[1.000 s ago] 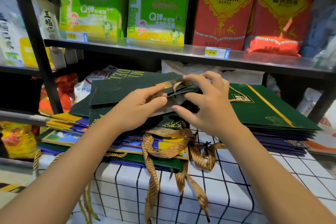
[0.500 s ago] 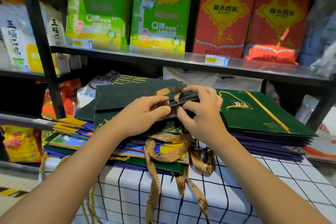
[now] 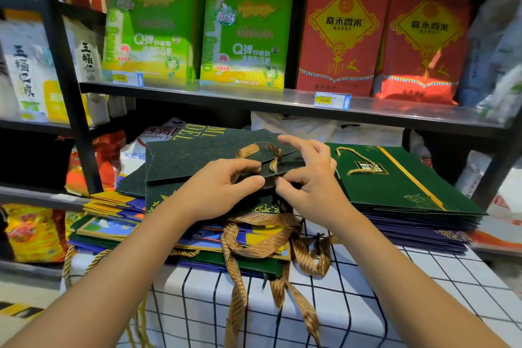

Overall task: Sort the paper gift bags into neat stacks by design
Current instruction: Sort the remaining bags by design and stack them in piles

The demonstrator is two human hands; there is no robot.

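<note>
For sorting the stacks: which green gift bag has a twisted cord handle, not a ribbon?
The green bag with the gold stripe, topping the right stack; the speckled dark bags carry flat ribbon handles.

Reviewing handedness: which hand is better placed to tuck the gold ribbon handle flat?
Right, probably. The right hand has fingers beside the ribbon handle, while the left hand grips the speckled green bag.
</note>
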